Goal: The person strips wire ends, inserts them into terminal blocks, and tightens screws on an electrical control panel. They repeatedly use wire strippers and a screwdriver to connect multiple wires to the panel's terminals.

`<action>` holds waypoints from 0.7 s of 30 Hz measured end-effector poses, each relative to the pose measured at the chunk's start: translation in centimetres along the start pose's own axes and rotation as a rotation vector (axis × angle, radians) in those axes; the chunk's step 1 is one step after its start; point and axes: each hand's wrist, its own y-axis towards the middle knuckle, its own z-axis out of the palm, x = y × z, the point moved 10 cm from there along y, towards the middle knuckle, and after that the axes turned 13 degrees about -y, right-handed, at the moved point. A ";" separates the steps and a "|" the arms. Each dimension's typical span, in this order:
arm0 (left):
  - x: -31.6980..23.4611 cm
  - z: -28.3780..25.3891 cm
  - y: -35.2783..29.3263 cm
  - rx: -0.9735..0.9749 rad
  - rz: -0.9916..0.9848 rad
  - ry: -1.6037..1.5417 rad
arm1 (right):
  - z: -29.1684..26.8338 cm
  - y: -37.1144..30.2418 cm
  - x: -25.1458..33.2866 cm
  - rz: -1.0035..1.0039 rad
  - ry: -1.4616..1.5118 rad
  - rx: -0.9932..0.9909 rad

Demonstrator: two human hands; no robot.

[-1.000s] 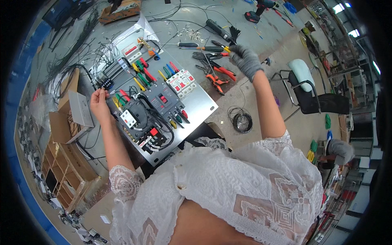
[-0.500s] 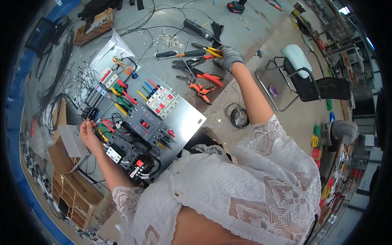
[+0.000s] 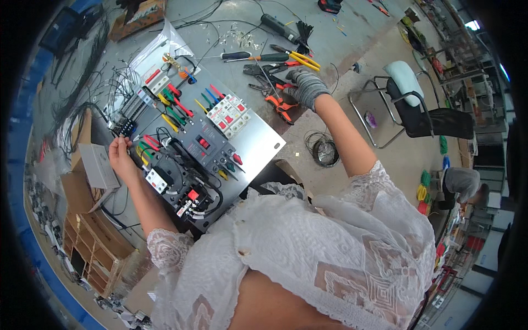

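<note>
My bare left hand [image 3: 122, 157] is at the left edge of the metal mounting plate [image 3: 258, 146], thumb and fingertips pinched together beside a black terminal block [image 3: 125, 127]. What they pinch is too small to make out. My right hand [image 3: 307, 89], in a grey striped glove, is closed over a red handle of the crimping pliers [image 3: 253, 70], hiding much of it. Orange-handled pliers [image 3: 281, 109] lie just below that hand. Beyond it rest yellow-handled pliers [image 3: 303, 60]. On the plate are a large grey circuit breaker [image 3: 203, 146] and several white breakers [image 3: 228, 116].
Screwdrivers [image 3: 236, 56], a dark cylindrical tool [image 3: 280, 28] and wire scraps lie farther back. An open cardboard box [image 3: 77, 192] and a wooden compartment rack [image 3: 93, 247] stand at left. Right, on the floor, are a wire coil [image 3: 323, 151] and a chair [image 3: 418, 110].
My right hand has left the yellow-handled pliers, which now lie free, and moved nearer onto the crimping pliers' red handle. My left hand stays by the terminal block. The view has shifted slightly.
</note>
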 end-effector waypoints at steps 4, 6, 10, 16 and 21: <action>-0.5 -0.4 -0.2 -0.032 0.016 0.012 | -2.7 -2.3 2.3 0.026 0.033 -0.051; -0.2 -0.1 -0.1 -0.030 0.025 0.009 | -1.6 -3.8 3.5 0.069 0.000 0.030; -0.2 -0.1 0.1 -0.025 0.026 0.015 | 0.3 -4.2 4.4 0.165 -0.014 0.196; -0.1 -0.6 -0.1 -0.042 0.036 0.003 | -2.7 -0.9 1.9 0.159 -0.010 0.100; 0.1 0.3 -0.2 -0.030 0.025 -0.005 | -2.9 3.5 -2.7 0.172 -0.146 -0.029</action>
